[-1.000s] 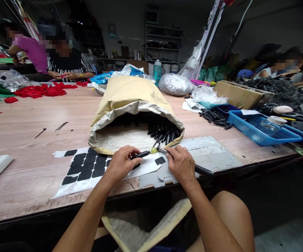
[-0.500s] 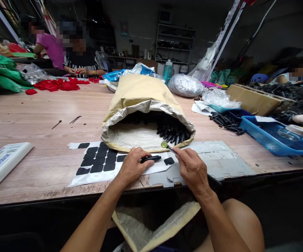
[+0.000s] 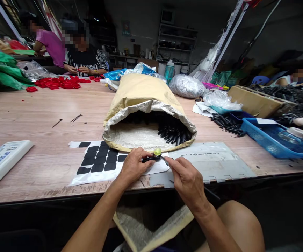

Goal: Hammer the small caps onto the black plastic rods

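My left hand pinches a black cylindrical piece over the white backing sheet. Between thumb and fingers, my right hand holds a thin metal tool with a round yellow-green head. That head is at the right end of the black piece. Rows of black square patches lie on the sheet to the left. Behind my hands a tan sack lies with its mouth facing me, and many black pieces are inside it. A grey board lies to the right.
A white device is at the left. Blue tray and loose black parts are on the right. A green bag and red pieces lie far left, near two people.
My right hand has moved left and brought the tool's round head from beside the sack's mouth onto the end of the black piece. My left hand keeps its hold.
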### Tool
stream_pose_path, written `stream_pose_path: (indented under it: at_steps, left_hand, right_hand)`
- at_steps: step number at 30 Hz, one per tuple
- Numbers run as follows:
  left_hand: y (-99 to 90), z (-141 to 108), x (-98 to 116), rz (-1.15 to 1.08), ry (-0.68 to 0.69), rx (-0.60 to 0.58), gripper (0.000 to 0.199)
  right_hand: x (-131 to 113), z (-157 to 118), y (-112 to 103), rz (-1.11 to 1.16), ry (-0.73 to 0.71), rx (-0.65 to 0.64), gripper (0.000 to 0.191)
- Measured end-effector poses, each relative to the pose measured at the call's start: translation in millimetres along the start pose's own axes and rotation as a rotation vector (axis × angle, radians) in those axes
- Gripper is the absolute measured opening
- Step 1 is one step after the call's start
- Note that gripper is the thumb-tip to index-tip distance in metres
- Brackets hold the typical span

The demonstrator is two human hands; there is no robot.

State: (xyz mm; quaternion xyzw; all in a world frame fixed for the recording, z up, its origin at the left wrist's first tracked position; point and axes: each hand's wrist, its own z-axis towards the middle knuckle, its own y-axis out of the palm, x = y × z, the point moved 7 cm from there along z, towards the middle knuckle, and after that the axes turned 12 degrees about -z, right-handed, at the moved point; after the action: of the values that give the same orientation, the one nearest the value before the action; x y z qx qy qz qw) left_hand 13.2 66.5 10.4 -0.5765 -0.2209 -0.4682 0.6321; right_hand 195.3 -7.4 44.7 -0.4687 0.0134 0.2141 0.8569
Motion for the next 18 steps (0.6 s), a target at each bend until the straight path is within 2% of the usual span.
stream_pose_path:
  at_steps: [4,9,14,18]
  left_hand:
    - [-0.7,-1,1,-0.019,0.006,0.008,0.018]
    - [-1.3,-1,1,-0.002,-0.027,0.007,0.018]
    - [-2.7,-1,2,-0.024,-0.018,-0.01,0.016]
    - [-5.2,-2,-1,-0.088,-0.037,-0.001,0.018]
  right_hand:
    - [7,-1,-11,0.023,0.061,0.096,0.039]
    - [13,-5,0,0.028,0.065,0.005,0.038]
    - [36,6,-2,-0.05,0.102,0.098,0.03]
    - [56,13,9,-0.193,0.108,0.086,0.027]
